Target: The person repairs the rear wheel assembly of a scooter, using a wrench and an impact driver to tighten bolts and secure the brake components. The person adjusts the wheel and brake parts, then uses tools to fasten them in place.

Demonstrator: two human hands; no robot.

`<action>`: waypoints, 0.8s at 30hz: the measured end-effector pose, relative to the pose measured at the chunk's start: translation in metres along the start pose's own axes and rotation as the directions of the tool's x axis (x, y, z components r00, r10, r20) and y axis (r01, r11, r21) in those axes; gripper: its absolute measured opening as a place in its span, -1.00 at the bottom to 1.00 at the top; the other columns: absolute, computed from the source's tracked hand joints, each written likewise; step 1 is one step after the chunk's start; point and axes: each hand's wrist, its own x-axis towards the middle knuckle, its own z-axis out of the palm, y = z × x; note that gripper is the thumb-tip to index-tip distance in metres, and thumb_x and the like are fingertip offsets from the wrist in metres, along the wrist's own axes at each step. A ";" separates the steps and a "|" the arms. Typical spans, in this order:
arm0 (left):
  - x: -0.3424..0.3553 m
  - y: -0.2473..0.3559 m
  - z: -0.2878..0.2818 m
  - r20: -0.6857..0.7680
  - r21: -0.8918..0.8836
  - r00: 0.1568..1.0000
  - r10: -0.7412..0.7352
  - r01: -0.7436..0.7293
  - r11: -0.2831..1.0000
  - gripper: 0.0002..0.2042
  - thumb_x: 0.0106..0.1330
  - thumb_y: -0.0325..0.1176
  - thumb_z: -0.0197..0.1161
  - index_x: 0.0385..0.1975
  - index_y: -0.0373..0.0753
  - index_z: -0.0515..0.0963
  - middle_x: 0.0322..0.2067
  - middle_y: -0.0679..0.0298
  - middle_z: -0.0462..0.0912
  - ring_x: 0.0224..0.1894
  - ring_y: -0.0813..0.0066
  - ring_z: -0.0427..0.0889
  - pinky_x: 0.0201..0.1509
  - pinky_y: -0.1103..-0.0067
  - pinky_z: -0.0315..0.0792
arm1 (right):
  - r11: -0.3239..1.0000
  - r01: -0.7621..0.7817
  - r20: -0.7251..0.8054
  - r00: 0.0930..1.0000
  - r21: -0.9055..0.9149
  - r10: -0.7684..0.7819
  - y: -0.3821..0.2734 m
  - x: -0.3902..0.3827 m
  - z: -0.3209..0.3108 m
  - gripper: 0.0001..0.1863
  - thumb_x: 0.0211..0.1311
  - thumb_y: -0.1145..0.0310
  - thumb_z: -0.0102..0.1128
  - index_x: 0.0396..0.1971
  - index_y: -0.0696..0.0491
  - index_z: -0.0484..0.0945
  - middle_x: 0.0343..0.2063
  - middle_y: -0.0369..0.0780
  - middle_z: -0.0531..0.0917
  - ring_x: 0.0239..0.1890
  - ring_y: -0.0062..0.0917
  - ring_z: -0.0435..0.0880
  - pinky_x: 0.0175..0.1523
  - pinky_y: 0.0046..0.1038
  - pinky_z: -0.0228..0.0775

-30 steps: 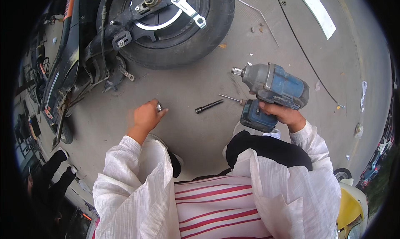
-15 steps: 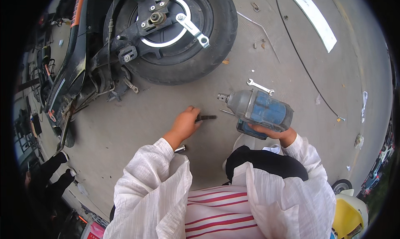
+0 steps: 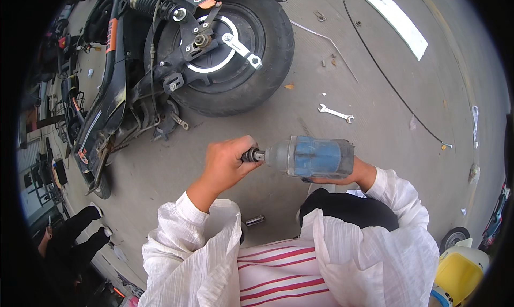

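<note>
My right hand [image 3: 362,172] grips the blue and grey cordless impact wrench [image 3: 317,157] by its handle, mostly hidden beneath the body. The wrench lies level with its square drive [image 3: 260,155] pointing left. At that drive, my left hand [image 3: 222,161] is closed around a dark metal socket [image 3: 249,155]; its far end is hidden by my fingers, and I cannot tell whether it is fully seated. Ahead lies a scooter wheel [image 3: 270,87] with a black tyre, an axle nut [image 3: 202,40] at its hub and a silver arm [image 3: 243,52] beside it.
A double open-end wrench [image 3: 335,113] lies on the concrete beyond the impact wrench. Near my knees is a shiny metal socket [image 3: 255,220]. A black cable [image 3: 383,75], a thin rod [image 3: 332,42] and a white strip [image 3: 399,23] lie to the right. Another person's legs [image 3: 80,226] show at far left.
The impact wrench has moved left and down, and my left hand has brought the dark socket up to its drive. My view has shifted slightly, showing more of the scooter.
</note>
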 end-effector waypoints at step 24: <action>0.012 -0.057 -0.026 -0.450 -0.881 0.538 -0.713 -0.137 0.453 -0.48 0.25 -0.38 0.08 0.22 -0.39 0.23 0.18 -0.03 0.30 0.24 0.07 0.30 0.38 0.33 0.13 | 0.970 -0.232 -0.136 0.966 -0.075 0.220 -0.126 0.061 0.013 -0.57 0.07 0.28 0.42 -0.06 0.09 0.54 -0.21 -0.23 0.64 -0.21 -0.51 0.59 -0.07 -0.43 0.45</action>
